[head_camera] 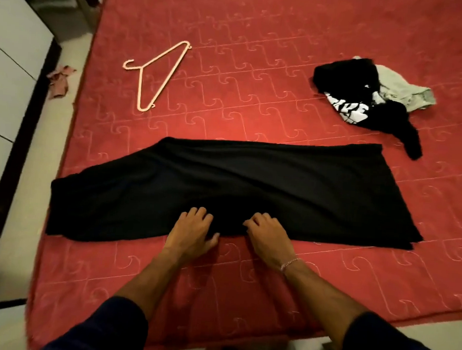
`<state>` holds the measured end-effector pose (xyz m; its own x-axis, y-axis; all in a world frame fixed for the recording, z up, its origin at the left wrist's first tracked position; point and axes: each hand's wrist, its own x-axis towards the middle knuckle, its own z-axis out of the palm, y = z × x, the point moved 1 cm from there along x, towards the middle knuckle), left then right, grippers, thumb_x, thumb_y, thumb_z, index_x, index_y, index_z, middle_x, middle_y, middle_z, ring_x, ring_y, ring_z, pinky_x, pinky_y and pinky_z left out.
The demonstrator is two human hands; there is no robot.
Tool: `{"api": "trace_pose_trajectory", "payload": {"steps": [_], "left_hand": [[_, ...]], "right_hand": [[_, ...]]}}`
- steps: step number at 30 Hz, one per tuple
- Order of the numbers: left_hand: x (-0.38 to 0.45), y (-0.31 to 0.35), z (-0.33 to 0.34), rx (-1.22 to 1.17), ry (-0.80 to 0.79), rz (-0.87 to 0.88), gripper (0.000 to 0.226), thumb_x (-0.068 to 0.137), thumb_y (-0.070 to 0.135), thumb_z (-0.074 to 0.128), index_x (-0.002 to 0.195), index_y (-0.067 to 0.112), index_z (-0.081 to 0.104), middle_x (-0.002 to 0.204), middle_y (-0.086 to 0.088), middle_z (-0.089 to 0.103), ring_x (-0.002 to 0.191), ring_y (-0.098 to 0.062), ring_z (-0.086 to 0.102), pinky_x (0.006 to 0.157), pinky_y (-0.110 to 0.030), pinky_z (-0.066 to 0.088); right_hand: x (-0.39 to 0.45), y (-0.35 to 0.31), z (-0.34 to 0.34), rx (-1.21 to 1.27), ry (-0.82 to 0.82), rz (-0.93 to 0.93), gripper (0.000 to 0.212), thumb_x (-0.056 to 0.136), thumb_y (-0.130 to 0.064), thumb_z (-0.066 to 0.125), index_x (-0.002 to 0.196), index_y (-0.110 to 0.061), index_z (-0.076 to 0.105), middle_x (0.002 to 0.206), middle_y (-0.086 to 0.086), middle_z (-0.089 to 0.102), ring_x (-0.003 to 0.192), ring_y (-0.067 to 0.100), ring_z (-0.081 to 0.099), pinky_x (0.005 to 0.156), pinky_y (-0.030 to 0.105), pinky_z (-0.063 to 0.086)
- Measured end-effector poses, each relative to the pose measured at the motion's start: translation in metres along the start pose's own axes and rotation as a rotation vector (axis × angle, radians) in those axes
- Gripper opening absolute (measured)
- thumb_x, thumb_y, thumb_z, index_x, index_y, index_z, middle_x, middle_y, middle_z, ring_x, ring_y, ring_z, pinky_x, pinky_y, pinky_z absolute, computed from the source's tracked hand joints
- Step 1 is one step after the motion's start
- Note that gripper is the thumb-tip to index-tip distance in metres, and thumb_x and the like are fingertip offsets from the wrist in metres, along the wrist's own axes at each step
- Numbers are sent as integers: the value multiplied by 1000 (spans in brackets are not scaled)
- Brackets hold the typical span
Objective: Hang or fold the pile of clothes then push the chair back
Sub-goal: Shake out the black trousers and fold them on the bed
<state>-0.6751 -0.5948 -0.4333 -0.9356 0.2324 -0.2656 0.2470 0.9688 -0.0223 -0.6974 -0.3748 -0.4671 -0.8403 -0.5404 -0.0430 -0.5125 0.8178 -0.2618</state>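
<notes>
A large black garment lies spread flat across the red bed, its long side running left to right. My left hand and my right hand sit side by side on the middle of its near edge. The fingers of both curl down onto the cloth, and the left thumb lies along the hem. A small pile of clothes, with a black printed piece and a pale green one, lies crumpled at the far right of the bed. A pale pink hanger lies bare at the far left.
A white cabinet with a dark frame stands along the left. A pink rag lies on the floor between it and the bed. The bed's near edge runs just in front of me, with pale floor beyond its corner.
</notes>
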Motion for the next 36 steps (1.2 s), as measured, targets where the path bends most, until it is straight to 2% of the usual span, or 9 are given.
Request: {"api": "trace_pose_trajectory", "payload": {"steps": [2, 7, 11, 14, 18, 24, 26, 30, 36], "left_hand": [[-6, -7, 3, 20, -7, 47, 47, 79, 55, 64, 106, 16, 65, 102, -5, 62, 89, -26, 59, 69, -39, 51], [-20, -14, 0, 48, 88, 122, 23, 76, 16, 73, 97, 11, 66, 87, -5, 63, 74, -24, 58, 61, -36, 47], [-35, -15, 0, 33, 137, 213, 24, 69, 20, 78, 89, 13, 67, 81, -2, 59, 69, -19, 56, 60, -32, 49], [-39, -30, 12, 68, 65, 86, 36, 71, 19, 76, 105, 12, 65, 96, -7, 63, 85, -25, 60, 74, -40, 53], [-46, -55, 17, 39, -6, -117, 39, 69, 25, 74, 105, 13, 65, 101, -9, 63, 91, -29, 59, 78, -44, 52], [-58, -92, 18, 100, 27, -105, 43, 67, 2, 74, 108, 8, 63, 99, -14, 60, 87, -32, 58, 68, -42, 50], [-64, -108, 19, 123, 28, -162, 41, 68, 3, 72, 107, 9, 63, 99, -13, 58, 87, -32, 57, 69, -43, 49], [-83, -142, 28, 105, 5, -263, 39, 69, 2, 69, 107, 8, 64, 99, -13, 59, 84, -32, 57, 65, -44, 49], [-105, -163, 30, 0, 19, -121, 47, 79, 38, 59, 115, 9, 67, 105, -9, 64, 92, -26, 59, 77, -42, 51]], "right_hand": [[1, -1, -1, 6, -16, -12, 29, 78, -8, 72, 104, -18, 67, 93, 2, 60, 81, 25, 60, 65, 37, 50], [-13, 4, -15, 74, -20, -31, 38, 84, -6, 66, 119, -20, 62, 103, -2, 56, 89, 19, 52, 78, 31, 48], [-21, 0, -14, 63, -73, -109, 32, 82, -10, 64, 112, -20, 62, 98, -4, 55, 83, 17, 53, 74, 32, 50], [-15, -9, -10, 26, -60, -58, 16, 89, -28, 54, 102, -23, 62, 92, -6, 54, 80, 17, 55, 73, 35, 50], [0, -33, -8, 12, -111, -78, 44, 85, -48, 56, 122, -24, 57, 104, -7, 55, 90, 15, 52, 81, 31, 47], [37, -87, 2, -37, -142, -124, 26, 88, -35, 51, 108, -22, 61, 96, -6, 56, 85, 16, 54, 81, 33, 47], [45, -97, 1, -4, -87, -83, 23, 85, -38, 48, 98, -23, 59, 90, -7, 54, 80, 15, 52, 78, 33, 47], [58, -116, 11, -1, -201, -191, 40, 82, -35, 58, 120, -22, 56, 104, -3, 56, 91, 19, 54, 81, 35, 49], [77, -132, 4, 81, -216, -148, 34, 91, -55, 39, 89, -29, 60, 85, -13, 57, 80, 9, 54, 83, 31, 43]]}}
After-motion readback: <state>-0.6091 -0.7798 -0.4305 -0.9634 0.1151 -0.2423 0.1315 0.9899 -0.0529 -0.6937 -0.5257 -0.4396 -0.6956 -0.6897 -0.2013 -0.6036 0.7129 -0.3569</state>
